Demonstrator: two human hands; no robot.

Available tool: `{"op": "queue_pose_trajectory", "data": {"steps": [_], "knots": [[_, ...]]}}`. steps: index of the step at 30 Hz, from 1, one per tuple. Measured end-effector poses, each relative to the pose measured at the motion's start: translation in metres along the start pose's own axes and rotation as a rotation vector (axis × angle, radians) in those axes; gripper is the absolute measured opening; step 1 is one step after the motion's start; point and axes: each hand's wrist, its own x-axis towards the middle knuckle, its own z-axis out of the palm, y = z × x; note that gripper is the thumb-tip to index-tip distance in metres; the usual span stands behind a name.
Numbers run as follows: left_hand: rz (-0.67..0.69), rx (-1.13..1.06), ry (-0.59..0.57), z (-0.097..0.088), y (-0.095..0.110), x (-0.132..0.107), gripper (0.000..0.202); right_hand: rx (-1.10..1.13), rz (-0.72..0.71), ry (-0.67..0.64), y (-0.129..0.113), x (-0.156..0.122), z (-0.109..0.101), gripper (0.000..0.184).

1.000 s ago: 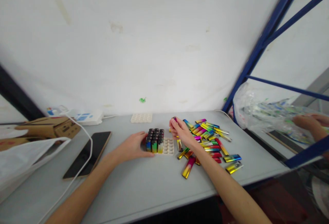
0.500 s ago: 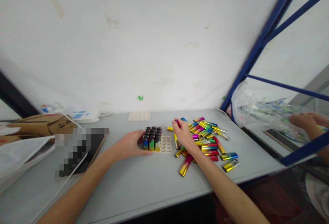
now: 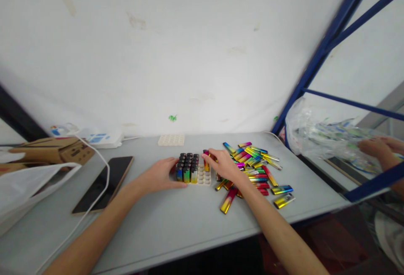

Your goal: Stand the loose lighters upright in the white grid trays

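Observation:
Several upright lighters [image 3: 187, 174] with black tops and shiny coloured bodies stand packed in the left part of a pale tray [image 3: 205, 179] with round pockets. My left hand [image 3: 160, 175] is curled round their left side, its thumb along the front edge. Between the fingertips of my right hand [image 3: 222, 163] is a red and yellow lighter [image 3: 206, 164], held upright over the tray's far right pockets. Whether its base sits in a pocket I cannot tell. Just right of the tray, a loose pile of metallic lighters [image 3: 252, 174] lies partly hidden by my right hand and forearm.
Another pocketed tray [image 3: 171, 140] lies near the wall. To the left are a dark phone [image 3: 104, 184] crossed by a white cable [image 3: 108, 174], a cardboard box [image 3: 53, 148] and a white bag [image 3: 28, 193]. Beyond the blue frame [image 3: 303, 77], another person's hand [image 3: 374, 146] touches clear plastic.
My right hand has moved left from the pile to the tray, bringing a lighter upright over the pockets. My left hand stays round the packed lighters.

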Motion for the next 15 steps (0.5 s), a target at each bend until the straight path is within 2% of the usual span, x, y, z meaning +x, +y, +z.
{"op": "queue_pose_trajectory", "data": {"steps": [3,11,15], "knots": [[-0.015,0.009,0.005,0.000,0.001,0.000,0.062,-0.004,0.012,-0.007,0.000,0.000,-0.001,0.041],[-0.015,0.018,-0.007,-0.001,0.003,0.000,0.063,-0.052,-0.107,-0.103,0.010,0.000,-0.008,0.031],[-0.015,0.017,-0.002,0.001,0.001,-0.001,0.066,-0.131,-0.130,-0.149,0.007,0.000,-0.007,0.030]]}}
